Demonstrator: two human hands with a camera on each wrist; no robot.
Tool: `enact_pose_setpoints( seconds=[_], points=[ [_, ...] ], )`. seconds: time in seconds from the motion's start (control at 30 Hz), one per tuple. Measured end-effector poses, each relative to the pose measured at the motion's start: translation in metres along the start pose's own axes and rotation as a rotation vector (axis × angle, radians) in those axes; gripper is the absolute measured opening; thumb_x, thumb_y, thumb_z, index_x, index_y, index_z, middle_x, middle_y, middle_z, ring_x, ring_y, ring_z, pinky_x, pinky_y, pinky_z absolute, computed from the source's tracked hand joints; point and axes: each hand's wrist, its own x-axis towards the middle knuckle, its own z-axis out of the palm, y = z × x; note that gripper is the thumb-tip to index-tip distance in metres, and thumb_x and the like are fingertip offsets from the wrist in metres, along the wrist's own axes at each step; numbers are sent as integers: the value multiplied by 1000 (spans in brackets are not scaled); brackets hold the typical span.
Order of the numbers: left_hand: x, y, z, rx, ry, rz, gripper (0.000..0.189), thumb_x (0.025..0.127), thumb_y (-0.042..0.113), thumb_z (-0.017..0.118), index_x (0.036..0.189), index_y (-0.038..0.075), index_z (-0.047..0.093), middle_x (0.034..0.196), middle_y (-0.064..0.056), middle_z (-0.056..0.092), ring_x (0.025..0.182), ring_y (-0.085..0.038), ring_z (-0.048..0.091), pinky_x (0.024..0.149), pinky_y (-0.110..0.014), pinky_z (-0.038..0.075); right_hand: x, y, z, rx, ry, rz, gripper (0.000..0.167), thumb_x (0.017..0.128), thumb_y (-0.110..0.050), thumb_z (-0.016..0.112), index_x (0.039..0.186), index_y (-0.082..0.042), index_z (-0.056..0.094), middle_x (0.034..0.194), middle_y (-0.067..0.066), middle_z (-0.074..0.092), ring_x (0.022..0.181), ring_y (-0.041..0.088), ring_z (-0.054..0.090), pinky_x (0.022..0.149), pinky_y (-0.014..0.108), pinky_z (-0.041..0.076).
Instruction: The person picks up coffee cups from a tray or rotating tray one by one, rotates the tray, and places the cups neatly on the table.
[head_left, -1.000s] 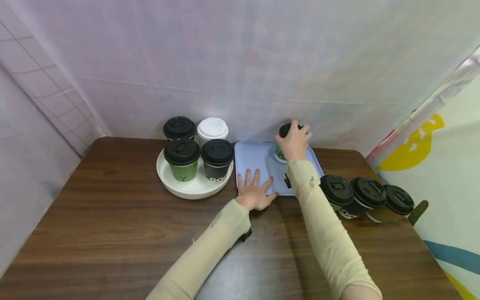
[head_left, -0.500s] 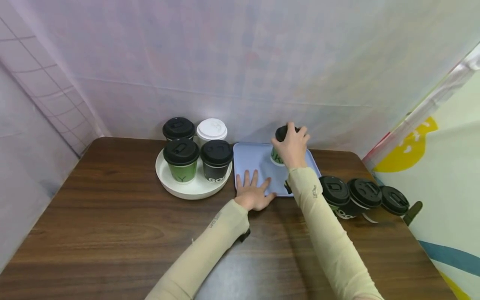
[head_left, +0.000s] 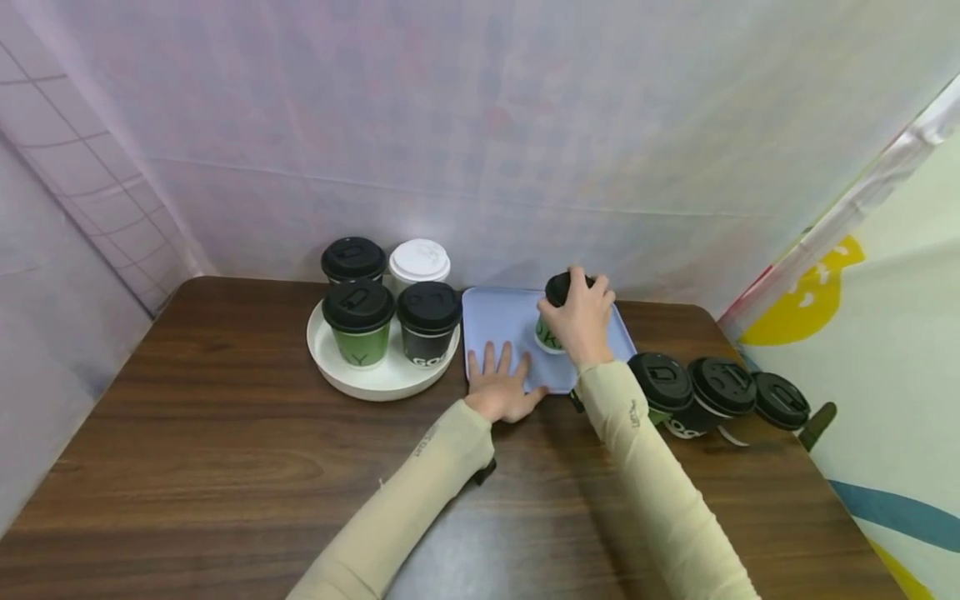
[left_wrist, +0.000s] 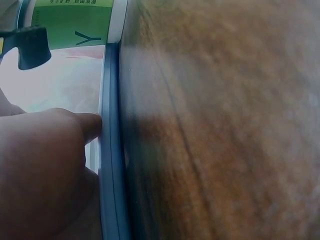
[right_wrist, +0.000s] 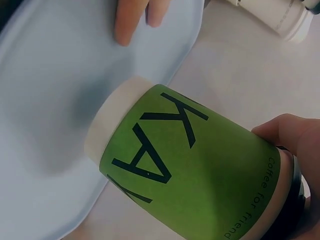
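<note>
My right hand (head_left: 585, 321) grips a paper coffee cup (head_left: 550, 335) from above, near its black lid (head_left: 558, 289). In the right wrist view, the cup's green sleeve (right_wrist: 175, 150) carries black letters, and its white base overlaps the pale blue tray (right_wrist: 40, 100). A soft shadow falls on the tray beside that base. Fingers spread, my left hand (head_left: 498, 387) lies flat at the tray's (head_left: 491, 321) near left part. The left wrist view has this hand (left_wrist: 45, 170) against the tray's edge, with a green cup sleeve (left_wrist: 75, 22) beyond.
Left of the tray, a round white dish (head_left: 352, 385) bears several lidded cups, including a green one (head_left: 362, 343) and a white-lidded one (head_left: 420, 260). Lidded cups (head_left: 723, 387) stand by the right forearm, near the table's right edge. A curtain (head_left: 480, 150) hangs behind the table.
My right hand has drawn the green cup toward me over the tray, from its back part to nearer the middle. My left hand stays spread in place.
</note>
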Motion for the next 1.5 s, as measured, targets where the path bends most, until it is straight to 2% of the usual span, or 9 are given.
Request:
enact_pose_setpoints(
  seconds=[0.23, 0.33, 0.5, 0.67, 0.8, 1.1, 1.3, 1.5],
  points=[
    [-1, 1, -2, 2, -9, -12, 77, 106, 65, 30, 168, 22, 13, 177, -9, 0, 164, -39, -6, 131, -62, -6, -12, 2, -1, 6, 0, -38, 68, 95, -33, 70, 153, -8, 44, 150, 37, 35, 130, 56, 40, 104, 65, 43],
    [0, 0, -2, -12, -22, -14, 75, 107, 62, 28, 168, 22, 12, 177, -9, -3, 164, -39, -8, 131, -62, -8, -17, 3, -3, 9, -6, -44, 68, 95, -33, 71, 153, -9, 44, 150, 36, 35, 132, 56, 40, 105, 66, 43],
    [1, 1, -1, -13, -22, -18, 68, 109, 55, 26, 168, 24, 12, 177, -7, -2, 164, -38, -8, 131, -62, -7, -25, 6, -7, 18, -2, -55, 67, 94, -31, 70, 152, -8, 45, 149, 35, 36, 135, 54, 39, 106, 65, 43],
    [0, 3, -2, -25, -12, -17, 63, 111, 47, 26, 168, 25, 13, 177, -7, 0, 164, -37, -8, 131, -62, -7, -35, 8, -10, 4, 27, -111, 65, 93, -28, 72, 149, -6, 48, 146, 35, 39, 131, 53, 43, 103, 65, 43],
    [6, 1, 0, -35, -37, -29, 63, 111, 46, 25, 168, 26, 10, 177, -6, -5, 164, -35, -13, 130, -61, -12, -45, 10, -13, -9, 46, -150, 63, 92, -26, 72, 147, -5, 50, 144, 36, 41, 126, 53, 46, 100, 64, 45],
    [12, 0, 3, -19, -40, -33, 63, 110, 46, 26, 168, 27, 9, 177, -6, -6, 163, -35, -14, 130, -61, -12, -62, 16, -21, -17, 72, -216, 62, 89, -23, 76, 142, -2, 56, 139, 37, 47, 122, 54, 52, 97, 64, 48],
    [7, 0, 1, -38, -33, -24, 62, 111, 45, 26, 168, 27, 11, 177, -7, -5, 164, -35, -13, 130, -62, -12, -74, 18, -24, -24, 62, -225, 62, 88, -24, 77, 143, -2, 55, 141, 36, 47, 123, 55, 51, 98, 65, 47],
    [-1, 1, -3, -15, -4, -7, 62, 111, 46, 27, 168, 25, 15, 177, -8, 1, 164, -36, -7, 131, -61, -6, -83, 19, -26, -37, 54, -212, 62, 88, -25, 78, 142, -4, 56, 142, 35, 46, 123, 54, 51, 100, 66, 46]
  ],
)
